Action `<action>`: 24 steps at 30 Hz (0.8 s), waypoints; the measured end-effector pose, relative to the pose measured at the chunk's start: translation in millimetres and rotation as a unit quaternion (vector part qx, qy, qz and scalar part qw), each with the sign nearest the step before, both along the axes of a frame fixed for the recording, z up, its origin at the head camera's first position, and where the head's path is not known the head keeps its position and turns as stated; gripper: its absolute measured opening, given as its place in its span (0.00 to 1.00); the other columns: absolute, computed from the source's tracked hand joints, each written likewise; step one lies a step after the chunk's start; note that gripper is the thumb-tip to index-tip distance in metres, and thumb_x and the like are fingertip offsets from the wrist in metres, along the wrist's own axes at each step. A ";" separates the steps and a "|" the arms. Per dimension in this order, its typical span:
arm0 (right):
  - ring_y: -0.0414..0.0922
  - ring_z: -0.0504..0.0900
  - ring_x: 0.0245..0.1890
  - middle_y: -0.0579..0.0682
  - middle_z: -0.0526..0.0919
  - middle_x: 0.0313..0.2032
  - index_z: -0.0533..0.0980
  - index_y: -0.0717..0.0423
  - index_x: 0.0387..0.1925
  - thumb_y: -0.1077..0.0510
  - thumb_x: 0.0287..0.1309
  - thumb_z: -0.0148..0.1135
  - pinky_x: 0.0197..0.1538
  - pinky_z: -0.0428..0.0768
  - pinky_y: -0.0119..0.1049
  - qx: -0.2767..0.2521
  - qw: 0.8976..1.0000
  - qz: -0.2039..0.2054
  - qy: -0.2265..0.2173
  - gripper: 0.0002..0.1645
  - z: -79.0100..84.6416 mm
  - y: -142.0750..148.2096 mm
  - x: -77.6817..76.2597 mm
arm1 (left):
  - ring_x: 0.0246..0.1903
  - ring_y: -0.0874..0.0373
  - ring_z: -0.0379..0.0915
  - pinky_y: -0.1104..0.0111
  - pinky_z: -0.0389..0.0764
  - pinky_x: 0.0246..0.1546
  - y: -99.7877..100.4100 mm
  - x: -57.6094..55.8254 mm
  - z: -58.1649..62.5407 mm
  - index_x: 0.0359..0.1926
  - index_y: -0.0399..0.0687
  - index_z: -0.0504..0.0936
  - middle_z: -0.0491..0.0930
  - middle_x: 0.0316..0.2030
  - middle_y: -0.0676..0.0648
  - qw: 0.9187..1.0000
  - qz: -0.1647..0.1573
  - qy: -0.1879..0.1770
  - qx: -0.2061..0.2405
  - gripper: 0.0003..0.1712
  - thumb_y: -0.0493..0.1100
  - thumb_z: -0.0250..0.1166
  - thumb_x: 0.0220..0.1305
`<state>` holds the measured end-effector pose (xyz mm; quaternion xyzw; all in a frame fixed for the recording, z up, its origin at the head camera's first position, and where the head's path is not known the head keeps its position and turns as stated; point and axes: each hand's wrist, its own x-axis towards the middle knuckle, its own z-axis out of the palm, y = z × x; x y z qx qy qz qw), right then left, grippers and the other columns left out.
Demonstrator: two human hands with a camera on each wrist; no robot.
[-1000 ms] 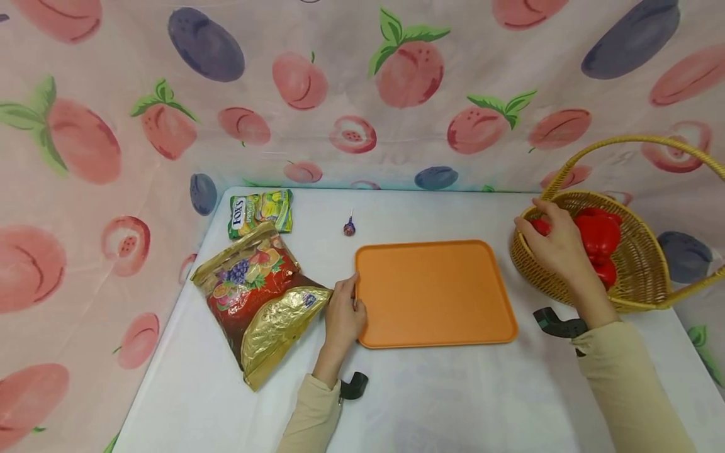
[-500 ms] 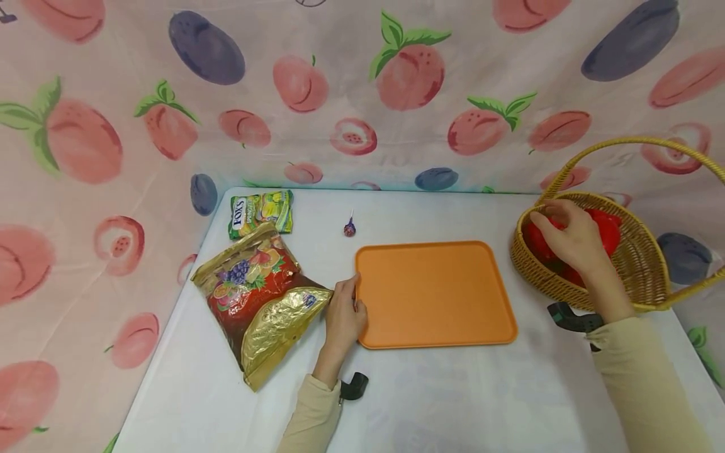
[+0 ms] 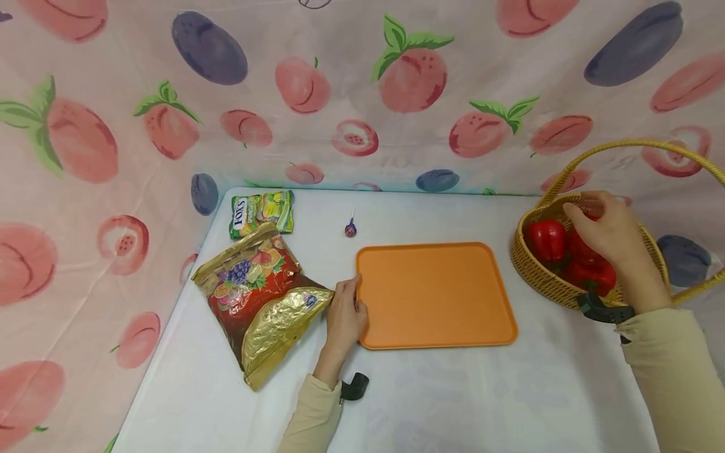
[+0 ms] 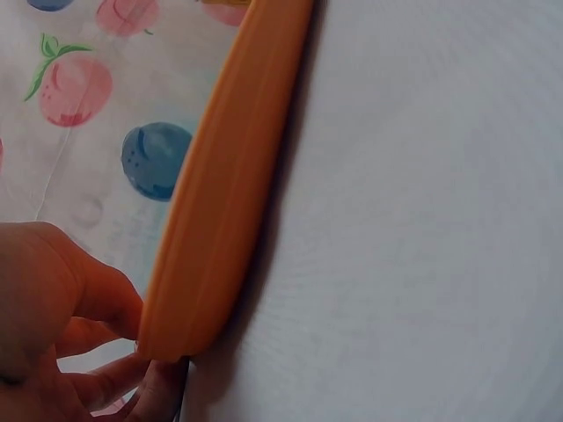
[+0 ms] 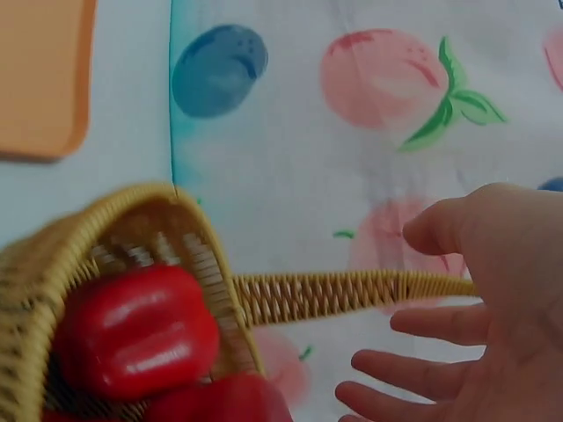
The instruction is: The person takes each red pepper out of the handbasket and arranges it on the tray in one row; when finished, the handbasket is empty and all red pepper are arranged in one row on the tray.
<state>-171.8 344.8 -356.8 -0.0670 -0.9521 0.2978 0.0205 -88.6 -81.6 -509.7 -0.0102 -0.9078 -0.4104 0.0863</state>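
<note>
My left hand (image 3: 343, 314) grips the left rim of the orange tray (image 3: 436, 296). In the left wrist view the thumb and fingers of the left hand (image 4: 53, 325) close on the edge of the tray (image 4: 220, 193). My right hand (image 3: 612, 233) is over the yellow wicker basket (image 3: 529, 274), its fingers parted and nothing held. Glossy red bell peppers (image 3: 548, 241) lie inside, partly covered by that hand in the head view. From the right wrist, the spread right hand (image 5: 449, 334) appears beside the basket's handle (image 5: 325, 297), apart from the nearest pepper (image 5: 141, 330).
Left of the tray lies a large red and gold candy bag (image 3: 260, 302), one corner reaching my left hand. Behind it is a green Fox's candy packet (image 3: 262, 212). A small lollipop (image 3: 350, 228) lies behind the tray. Fruit-print cloth (image 3: 351, 82) rises beyond the white table (image 3: 442, 402).
My right hand has moved rightward across the basket, from its left rim to over its right part, uncovering the peppers on the left. The left hand and tray have stayed put.
</note>
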 end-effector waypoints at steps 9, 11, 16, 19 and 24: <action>0.75 0.66 0.52 0.81 0.66 0.55 0.62 0.77 0.63 0.43 0.69 0.47 0.52 0.63 0.69 0.062 0.998 -0.007 -0.001 0.40 1.7 30.0 0.5 | 0.48 0.43 0.77 0.52 0.77 0.46 -0.7 0.3 -2.0 0.62 0.35 0.75 0.75 0.52 0.36 1.000 -0.001 -0.001 0.000 0.30 0.27 0.59 0.56; 0.75 0.66 0.51 0.81 0.67 0.54 0.63 0.77 0.61 0.43 0.69 0.46 0.49 0.65 0.69 0.077 0.997 -0.009 -0.011 0.39 2.4 36.2 0.4 | 0.48 0.42 0.77 0.52 0.77 0.46 -0.9 0.0 -2.2 0.62 0.35 0.75 0.75 0.52 0.35 1.000 0.000 0.001 -0.001 0.30 0.27 0.59 0.56; 0.77 0.66 0.50 0.81 0.66 0.52 0.61 0.75 0.60 0.38 0.68 0.44 0.41 0.68 0.70 0.121 0.990 -0.023 -0.073 0.42 3.4 48.8 -0.9 | 0.48 0.43 0.77 0.53 0.77 0.45 -1.7 -0.8 -1.9 0.62 0.34 0.75 0.76 0.52 0.35 1.000 0.002 0.001 0.000 0.30 0.27 0.59 0.55; 0.77 0.66 0.47 0.81 0.66 0.50 0.62 0.74 0.58 0.35 0.67 0.43 0.38 0.69 0.71 0.139 0.984 -0.033 -0.108 0.44 3.2 51.4 -0.8 | 0.46 0.44 0.77 0.54 0.77 0.43 -2.3 -0.8 -1.2 0.62 0.34 0.75 0.75 0.52 0.36 1.000 0.000 -0.003 0.004 0.29 0.27 0.59 0.56; 0.74 0.68 0.43 0.79 0.69 0.44 0.66 0.77 0.49 0.30 0.65 0.44 0.37 0.70 0.66 0.140 0.978 -0.045 -0.150 0.47 3.1 51.6 1.4 | 0.42 0.47 0.75 0.55 0.77 0.41 -2.6 -0.5 -0.1 0.62 0.33 0.75 0.75 0.52 0.36 1.000 -0.004 -0.010 0.010 0.29 0.27 0.58 0.56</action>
